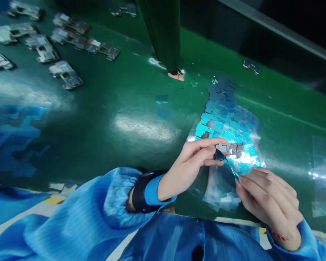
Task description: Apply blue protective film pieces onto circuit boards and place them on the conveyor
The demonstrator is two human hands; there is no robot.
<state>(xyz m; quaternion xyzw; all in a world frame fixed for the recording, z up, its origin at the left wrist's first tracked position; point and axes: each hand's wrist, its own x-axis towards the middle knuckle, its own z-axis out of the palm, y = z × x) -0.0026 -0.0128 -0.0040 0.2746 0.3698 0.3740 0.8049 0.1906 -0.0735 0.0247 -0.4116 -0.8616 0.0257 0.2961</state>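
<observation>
Green counter (103, 94) below, our left hand (190, 165) pinches a circuit board (234, 148), our right hand (270, 194) a thin strip (232, 168). We should brace the board.

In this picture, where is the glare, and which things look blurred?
Head view: white glare on the shiny green tabletop and the glossy blue film pieces under the left hand's small grey circuit board; head view: the silvery circuit boards at upper left look smeared.
</observation>
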